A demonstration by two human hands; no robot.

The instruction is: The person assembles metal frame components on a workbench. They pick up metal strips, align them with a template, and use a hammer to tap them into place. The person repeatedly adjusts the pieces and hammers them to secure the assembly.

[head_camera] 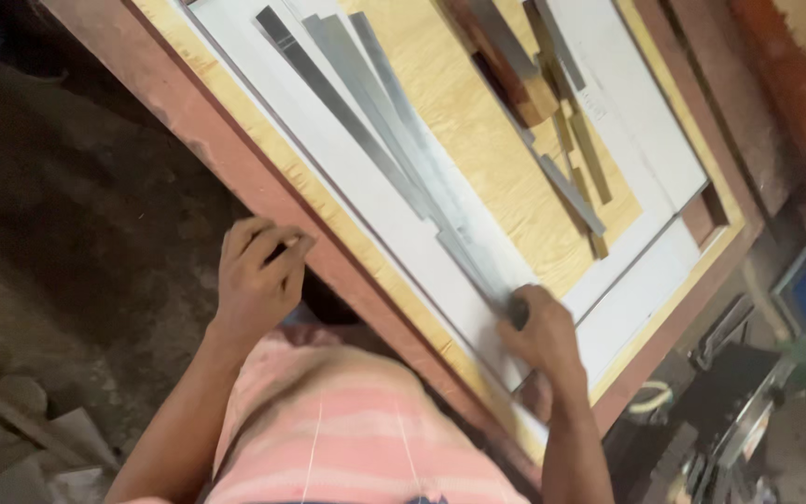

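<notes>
Gripping the near ends of a bundle of long grey metal strips [394, 140], the right hand [543, 331] is closing its fingers over them at about 4 o'clock in the view. The strips are fanning out from that hand toward 11 o'clock, lying flat across a white panel [366, 201] and overlapping one another along most of their length. The left hand [258, 275] is sitting at about 8 o'clock, just off the near edge of the desk [226, 154], with its fingers curled in a loose fist; whether it is holding anything cannot be told, since the fingers are hiding the palm.

The white panel is lying on a pale plywood sheet [478, 140], which is showing bare at the middle of the desk. Toward 1 o'clock, a second group of strips is resting on the plywood: a few brass-coloured strips [590, 159] and a dark wooden block [510, 79], well apart from the grey bundle. The desk is showing a reddish-brown rim running from 10 o'clock down to 5 o'clock. At 6 o'clock the person's pink striped shirt [356, 439] is filling the lower frame, pressing close to the desk edge between both arms.
</notes>
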